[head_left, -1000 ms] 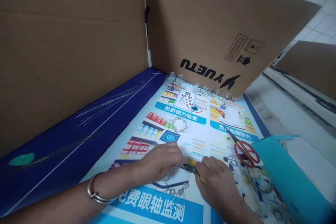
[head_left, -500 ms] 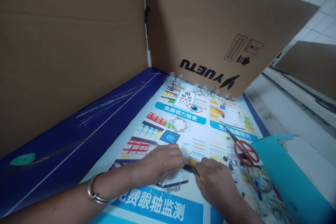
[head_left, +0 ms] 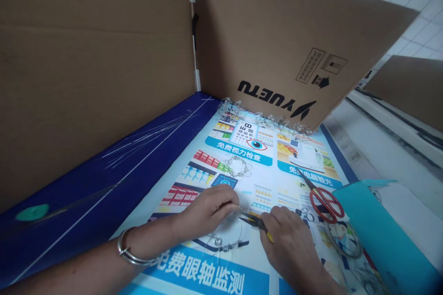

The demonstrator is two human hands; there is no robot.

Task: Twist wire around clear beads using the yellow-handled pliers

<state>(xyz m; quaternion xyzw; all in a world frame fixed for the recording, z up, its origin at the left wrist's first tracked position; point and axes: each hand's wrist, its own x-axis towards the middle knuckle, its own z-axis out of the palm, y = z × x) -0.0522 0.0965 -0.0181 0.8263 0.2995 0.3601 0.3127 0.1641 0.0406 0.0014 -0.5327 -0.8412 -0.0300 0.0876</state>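
Observation:
My left hand (head_left: 207,212) pinches a thin wire loop strung with clear beads (head_left: 224,235), which hangs below the fingers over the printed poster mat (head_left: 242,184). A silver bangle (head_left: 131,251) circles my left wrist. My right hand (head_left: 287,251) grips small yellow-handled pliers (head_left: 254,222), their dark jaws reaching toward the wire beside my left fingertips. Red-handled scissors (head_left: 323,205) lie just beyond my right hand. Another beaded wire piece (head_left: 238,166) rests on the mat ahead of my hands, and a tangled row of them (head_left: 263,118) lines the far edge.
Tall cardboard panels (head_left: 97,55) stand behind and left of the mat, beside a dark blue mat (head_left: 104,166). A teal folder (head_left: 380,226) lies at the right, with coiled wire (head_left: 344,239) next to it. White floor tiles show beyond.
The beaded wire loop has risen closer beneath my left hand and looks rounder. My hands have shifted only slightly, and the pliers stay in my right hand.

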